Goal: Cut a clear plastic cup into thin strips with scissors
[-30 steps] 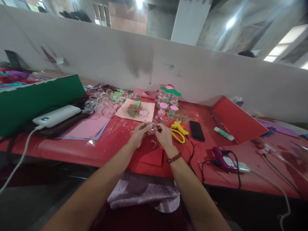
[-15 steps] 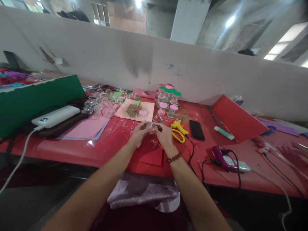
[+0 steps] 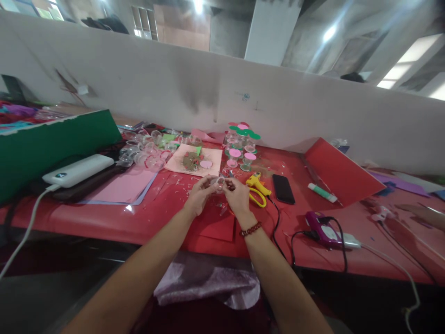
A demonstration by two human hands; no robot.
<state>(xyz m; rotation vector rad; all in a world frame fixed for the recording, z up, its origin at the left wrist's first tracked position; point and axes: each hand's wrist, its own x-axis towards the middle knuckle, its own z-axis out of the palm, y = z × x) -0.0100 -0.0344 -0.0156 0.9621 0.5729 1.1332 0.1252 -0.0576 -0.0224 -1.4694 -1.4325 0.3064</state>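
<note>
Over the middle of the red table, my left hand (image 3: 200,195) is closed around one side of a small clear plastic cup (image 3: 219,183). My right hand (image 3: 238,197), with a beaded bracelet at its wrist, pinches the opposite side of that cup. Fingers hide much of it. Just beyond my hands lies a peach sheet (image 3: 212,155) with a brown smeared patch and a pink paper disc (image 3: 206,164). A yellow glue gun (image 3: 255,183) rests right of my right hand, beside a yellow loop handle (image 3: 257,199). Red paper (image 3: 217,229) lies under my wrists.
Clear cups (image 3: 149,153) are heaped at left, behind pink sheets (image 3: 121,185) and a white power bank (image 3: 78,170). Stacked cups with paper discs (image 3: 243,144) stand near the wall. At right are a phone (image 3: 283,189), a glue stick (image 3: 322,192), a purple power adapter (image 3: 323,230) and another person's hand (image 3: 422,214).
My hands stay together at the cup, which appears slightly turned, more of it showing between my fingers. At far right, the other person's hand has shifted. The whole view has moved slightly.
</note>
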